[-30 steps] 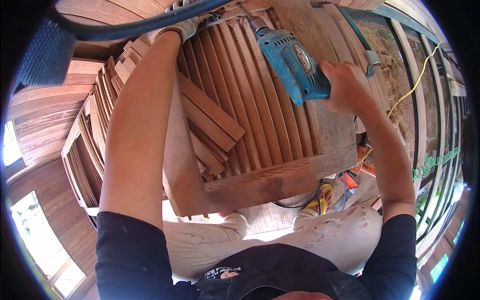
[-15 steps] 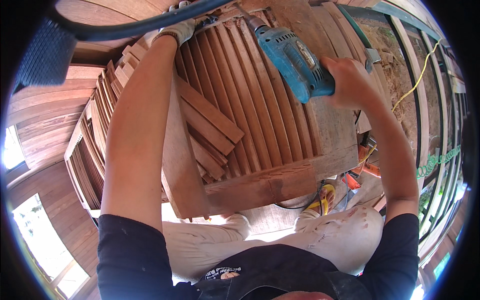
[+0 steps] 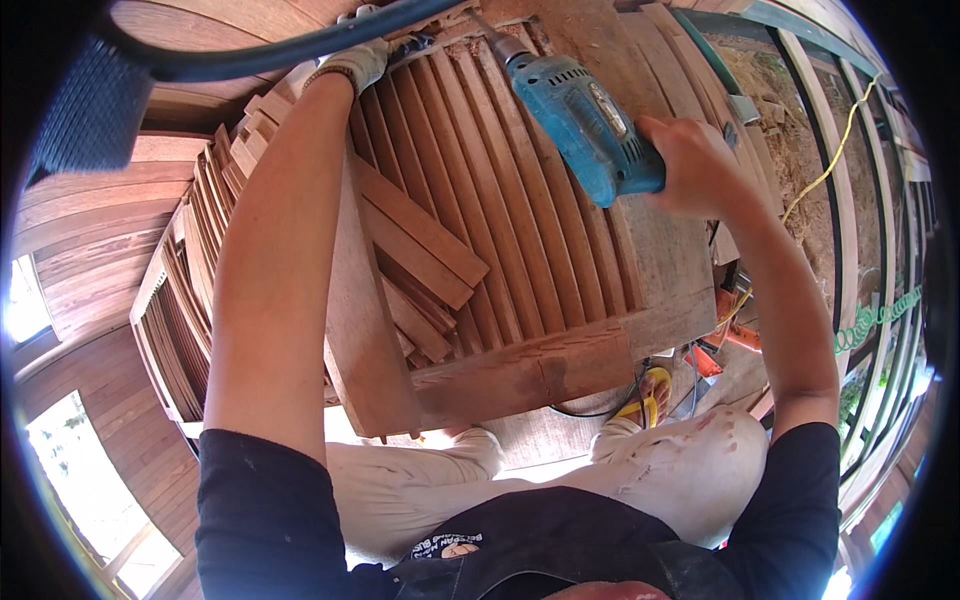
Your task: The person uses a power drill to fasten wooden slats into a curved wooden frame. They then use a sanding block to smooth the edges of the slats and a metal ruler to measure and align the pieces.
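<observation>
My right hand [image 3: 700,168] is closed round the rear grip of a blue power drill [image 3: 580,125]. Its chuck and bit point to the far edge of a slatted wooden louvre panel [image 3: 500,200], where wood shavings lie. A pale work glove with a brown cuff covers my left hand [image 3: 357,65], at the panel's far left corner. A dark hose-like band crosses in front of that hand and hides most of its fingers. Beside the glove is a small dark object [image 3: 410,45] whose kind I cannot make out.
Loose wooden slats [image 3: 425,235] lie across the panel beside a thick board [image 3: 370,330]. More louvre panels [image 3: 175,290] lean at the left. The dark band [image 3: 290,58] spans the upper left. A yellow cord [image 3: 835,165] and green coiled hose [image 3: 875,322] hang at the right.
The drill and my right hand have shifted very slightly to the left. My left hand stays at the far corner, almost unmoved.
</observation>
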Available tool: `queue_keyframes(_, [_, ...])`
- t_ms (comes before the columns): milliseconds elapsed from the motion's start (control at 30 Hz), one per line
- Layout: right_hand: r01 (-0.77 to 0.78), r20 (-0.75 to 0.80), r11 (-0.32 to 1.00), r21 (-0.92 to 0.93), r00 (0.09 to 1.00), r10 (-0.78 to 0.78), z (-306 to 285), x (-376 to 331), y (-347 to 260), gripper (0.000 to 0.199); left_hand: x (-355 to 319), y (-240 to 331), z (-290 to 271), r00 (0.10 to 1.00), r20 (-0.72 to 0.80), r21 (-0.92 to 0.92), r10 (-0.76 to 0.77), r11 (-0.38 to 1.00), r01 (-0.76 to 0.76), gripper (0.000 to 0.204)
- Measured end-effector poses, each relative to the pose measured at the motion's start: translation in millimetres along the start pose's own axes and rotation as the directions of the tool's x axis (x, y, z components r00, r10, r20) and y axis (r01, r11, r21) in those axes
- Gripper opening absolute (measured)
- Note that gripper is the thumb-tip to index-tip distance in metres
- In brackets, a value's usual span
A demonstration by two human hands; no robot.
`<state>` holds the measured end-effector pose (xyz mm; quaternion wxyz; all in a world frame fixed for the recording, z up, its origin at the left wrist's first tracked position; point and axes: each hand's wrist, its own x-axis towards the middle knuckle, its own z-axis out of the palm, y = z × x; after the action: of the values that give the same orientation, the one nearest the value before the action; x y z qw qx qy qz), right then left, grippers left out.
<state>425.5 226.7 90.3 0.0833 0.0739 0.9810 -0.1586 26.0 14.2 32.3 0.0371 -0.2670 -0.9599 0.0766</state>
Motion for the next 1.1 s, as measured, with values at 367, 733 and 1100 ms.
queue_keyframes(367, [-0.012, -0.153, 0.983, -0.185, 0.988, -0.016, 3, -9, -30, 0.04, -4, -1, -3, 1.0, -0.011, 0.001, 0.027, 1.0, -0.027, 0.092])
queue_keyframes(733, [-0.019, -0.103, 0.989, -0.147, 0.995, 0.004, 7, 6, -26, 0.037, -7, -2, -6, 0.997, -0.02, -0.056, 0.074, 0.996, -0.075, 0.092])
queue_keyframes(1100, [0.001, -0.123, 0.996, -0.093, 0.992, -0.013, 6, 9, -16, 0.037, -16, -20, -21, 0.976, 0.007, -0.229, 0.219, 0.95, -0.211, 0.091])
